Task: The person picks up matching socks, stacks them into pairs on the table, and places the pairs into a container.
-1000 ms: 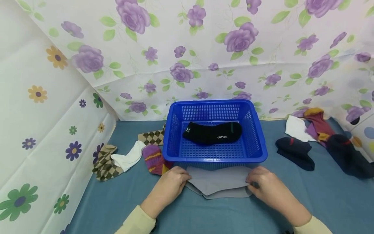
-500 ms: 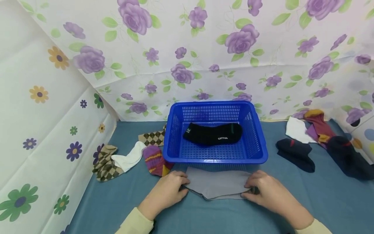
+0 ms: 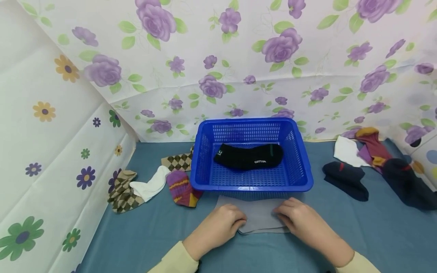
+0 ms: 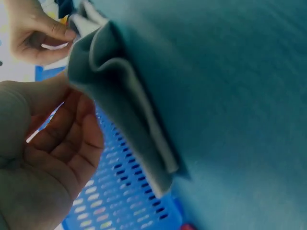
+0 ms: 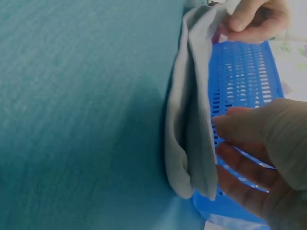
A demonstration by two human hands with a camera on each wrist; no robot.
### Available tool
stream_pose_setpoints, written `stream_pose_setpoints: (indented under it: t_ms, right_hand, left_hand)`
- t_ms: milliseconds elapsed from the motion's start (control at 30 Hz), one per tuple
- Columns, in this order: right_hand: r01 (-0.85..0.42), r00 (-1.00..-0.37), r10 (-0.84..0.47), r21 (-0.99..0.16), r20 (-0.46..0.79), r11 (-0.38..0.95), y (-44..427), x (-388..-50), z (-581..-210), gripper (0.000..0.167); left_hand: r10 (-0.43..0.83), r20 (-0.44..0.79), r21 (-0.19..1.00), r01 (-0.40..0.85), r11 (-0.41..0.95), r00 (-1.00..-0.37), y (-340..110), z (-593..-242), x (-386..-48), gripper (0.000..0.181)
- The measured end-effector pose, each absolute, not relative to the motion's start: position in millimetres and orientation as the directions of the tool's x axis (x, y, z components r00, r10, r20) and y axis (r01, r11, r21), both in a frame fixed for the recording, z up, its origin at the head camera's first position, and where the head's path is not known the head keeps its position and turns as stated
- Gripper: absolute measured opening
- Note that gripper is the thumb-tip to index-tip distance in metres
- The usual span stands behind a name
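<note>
A pair of grey socks (image 3: 259, 210) lies flat, one layer over another, before the blue basket (image 3: 250, 187). My left hand (image 3: 218, 227) is at the left-middle of the socks, its thumb and fingertips pinching the upper layer. In the left wrist view, the front edges of the socks (image 4: 120, 96) stand up in a wavy fold beside the left thumb. My right hand (image 3: 302, 223) lies over their right part. The right wrist view shows its loosely bent, spread fingers (image 5: 240, 163) touching the top face. Both hands partly cover the socks.
Black socks (image 3: 249, 156) lie inside the basket. Left of it are a striped sock (image 3: 181, 187), a white sock (image 3: 150, 185) and checkered socks (image 3: 124, 193). A navy sock (image 3: 346, 180), a white one (image 3: 348, 151), a maroon one (image 3: 375, 148) and another dark one (image 3: 406, 182) lie right.
My left hand has moved from the socks' left end rightward onto their middle. The right hand has shifted slightly left over the socks. The grey layers lie more closely aligned; the basket stays put.
</note>
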State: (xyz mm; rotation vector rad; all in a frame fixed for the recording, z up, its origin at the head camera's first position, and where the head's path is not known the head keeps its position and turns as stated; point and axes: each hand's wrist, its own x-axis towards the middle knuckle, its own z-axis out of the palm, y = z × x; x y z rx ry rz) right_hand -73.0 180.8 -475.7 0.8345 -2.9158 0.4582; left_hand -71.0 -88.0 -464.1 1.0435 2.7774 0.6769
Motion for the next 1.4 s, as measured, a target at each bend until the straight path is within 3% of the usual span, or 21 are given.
stream_pose_setpoints:
  t_ms: [333, 767, 933, 1033, 1233, 1400]
  right_hand:
    - [-0.419, -0.903, -0.43, -0.266, 0.019, 0.868, 182, -73, -484, 0.03]
    - [-0.364, -0.919, -0.394, -0.324, -0.03, 0.874, 187, -77, -489, 0.027]
    - [-0.308, -0.93, -0.352, -0.3, -0.104, 0.903, 181, -73, -477, 0.025]
    - [-0.293, -0.937, -0.336, -0.311, -0.092, 0.904, 183, -73, -470, 0.022]
    - [-0.296, -0.952, -0.307, -0.306, 0.012, 0.905, 194, -75, -463, 0.02]
    - [-0.247, -0.969, -0.243, -0.309, 0.052, 0.918, 199, -76, -464, 0.024]
  left_hand:
    - [0.635, -0.024, 0.484, 0.547, 0.683, -0.772, -90, -479, -73, 0.014]
    - [0.609, -0.063, 0.457, 0.52, 0.722, -0.791, -89, -481, -74, 0.017]
    - [0.587, -0.092, 0.531, 0.459, 0.712, -0.804, -90, -480, -76, 0.018]
    - [0.543, -0.075, 0.561, 0.415, 0.716, -0.836, -94, -478, -78, 0.018]
    - [0.371, 0.059, 0.501, 0.349, 0.792, -0.927, -107, -471, -78, 0.013]
    - [0.201, 0.084, 0.533, 0.214, 0.818, -0.976, -114, -470, -79, 0.018]
